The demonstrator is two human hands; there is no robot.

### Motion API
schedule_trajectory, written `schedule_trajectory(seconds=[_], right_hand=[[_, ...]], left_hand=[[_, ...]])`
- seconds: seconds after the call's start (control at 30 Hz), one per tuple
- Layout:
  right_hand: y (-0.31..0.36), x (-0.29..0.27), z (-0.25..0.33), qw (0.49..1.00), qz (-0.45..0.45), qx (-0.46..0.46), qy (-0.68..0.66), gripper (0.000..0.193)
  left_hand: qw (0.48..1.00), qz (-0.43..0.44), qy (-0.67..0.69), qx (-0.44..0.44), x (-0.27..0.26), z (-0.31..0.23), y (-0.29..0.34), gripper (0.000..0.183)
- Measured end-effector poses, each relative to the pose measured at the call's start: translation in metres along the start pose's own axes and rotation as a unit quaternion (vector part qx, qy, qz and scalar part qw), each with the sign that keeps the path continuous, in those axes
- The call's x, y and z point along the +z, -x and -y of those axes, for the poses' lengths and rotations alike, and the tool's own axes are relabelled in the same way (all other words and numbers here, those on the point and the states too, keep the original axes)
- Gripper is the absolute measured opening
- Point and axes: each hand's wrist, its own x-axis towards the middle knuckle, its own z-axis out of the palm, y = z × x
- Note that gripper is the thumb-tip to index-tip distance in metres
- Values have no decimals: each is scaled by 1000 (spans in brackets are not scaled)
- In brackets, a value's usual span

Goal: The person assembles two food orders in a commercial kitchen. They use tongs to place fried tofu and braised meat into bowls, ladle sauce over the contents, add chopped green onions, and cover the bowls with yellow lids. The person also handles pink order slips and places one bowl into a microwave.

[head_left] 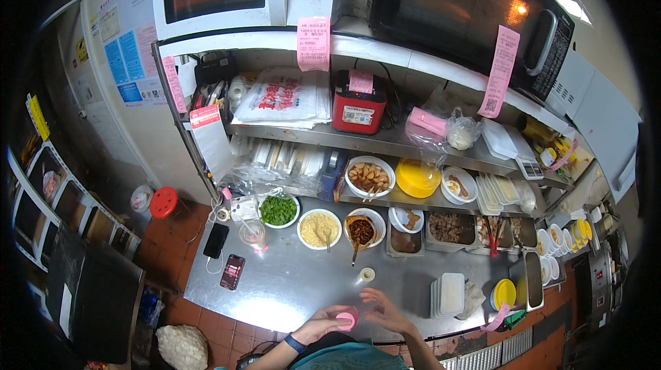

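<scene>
A: Where's the pink roll?

B: Lower middle of the frame, by the near edge of the desk. The left hand has it, its fingers and thumb pinching the sides.

A: And the right hand?

B: Just right of the roll, apart from it. Its fingers are spread and loosely curled, with nothing between them.

A: What might go wrong?

B: A drop, mainly. Only one hand carries the roll, so a slack pinch could let it fall past the edge to the floor.

A: Anything on the desk?

B: The small pale roll sits just beyond the right fingertips; a careless sweep could knock it over. Farther up, a handle sticks out of the dark sauce bowl toward the person. A sleeve or wrist catching it could flick sauce about.

A: And the clear cup?

B: If bumped, it could wet the phone near it.
</scene>
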Motion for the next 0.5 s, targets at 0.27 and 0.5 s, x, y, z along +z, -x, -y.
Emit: schedule_trajectory(seconds=[0.27, 0.5], right_hand=[[2, -18, 36, 946, 288, 40, 140, 49], [1, -15, 43, 952, 298, 64, 21, 42]], left_hand=[[980, 125, 85, -126, 2, 13, 4, 52], [974, 157, 24, -160, 3, 6, -6, 68]])
